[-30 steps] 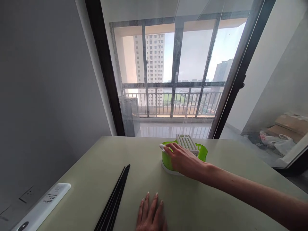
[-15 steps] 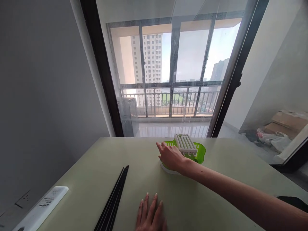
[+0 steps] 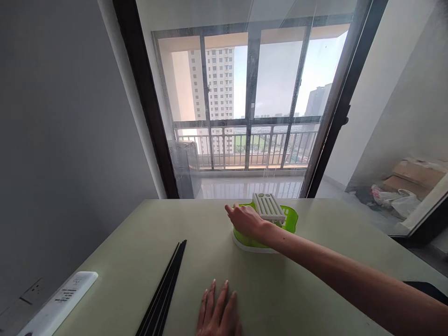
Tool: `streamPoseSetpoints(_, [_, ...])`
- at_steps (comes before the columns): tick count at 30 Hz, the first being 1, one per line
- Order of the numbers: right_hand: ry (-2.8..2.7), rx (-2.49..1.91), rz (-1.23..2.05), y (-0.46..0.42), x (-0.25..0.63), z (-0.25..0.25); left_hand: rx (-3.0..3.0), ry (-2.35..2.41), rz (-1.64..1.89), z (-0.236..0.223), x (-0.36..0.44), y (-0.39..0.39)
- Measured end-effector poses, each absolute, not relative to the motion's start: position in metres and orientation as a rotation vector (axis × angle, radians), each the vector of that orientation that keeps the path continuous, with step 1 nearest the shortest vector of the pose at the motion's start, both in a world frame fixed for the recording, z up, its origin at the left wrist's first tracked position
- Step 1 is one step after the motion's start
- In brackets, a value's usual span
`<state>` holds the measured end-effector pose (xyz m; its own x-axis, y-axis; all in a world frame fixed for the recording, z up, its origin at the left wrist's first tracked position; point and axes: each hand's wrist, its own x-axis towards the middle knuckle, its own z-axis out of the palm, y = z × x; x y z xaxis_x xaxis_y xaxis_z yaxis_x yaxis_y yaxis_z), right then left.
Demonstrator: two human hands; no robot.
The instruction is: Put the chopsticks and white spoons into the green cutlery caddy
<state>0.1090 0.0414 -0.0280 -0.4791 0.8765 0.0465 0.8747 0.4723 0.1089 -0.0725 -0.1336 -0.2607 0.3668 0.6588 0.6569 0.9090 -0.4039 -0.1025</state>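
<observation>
A bright green plastic holder (image 3: pixel 290 219) with a white slotted insert (image 3: pixel 268 206) stands on a white base near the far edge of the pale table (image 3: pixel 315 242). My right hand (image 3: pixel 245 220) reaches out over the table and wraps its fingers round the holder's left side. Flat on the tabletop at the near edge lies my left hand (image 3: pixel 219 312), fingers stretched out and holding nothing. A bundle of long black chopsticks (image 3: pixel 164 291) lies to the left of that hand, apart from it.
A white power strip (image 3: pixel 59 301) lies at the table's near left corner beside a grey wall. Behind the table is a tall glass door (image 3: pixel 245 107) to a railed balcony. Cardboard and bags (image 3: pixel 409 186) sit on the floor at the right.
My right hand has shifted from the holder's front toward its left rim and closed round it. The view has tilted slightly. My left hand stays flat.
</observation>
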Motion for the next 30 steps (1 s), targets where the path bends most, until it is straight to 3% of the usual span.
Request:
streamPoseSetpoints(18, [2.679, 1.488, 0.269, 0.042, 0.115, 0.009, -2.185, -1.191, -0.540, -0.249, -0.083, -0.131])
streamPoseSetpoints(24, [2.715, 1.551, 0.396, 0.043, 0.125, 0.043, -2.177, -1.339, -0.724, -0.256, -0.075, -0.134])
streamPoseSetpoints(30, [2.797, 1.641, 0.528, 0.022, 0.138, 0.094, -2.192, -1.165, -0.551, -0.239, -0.084, -0.133])
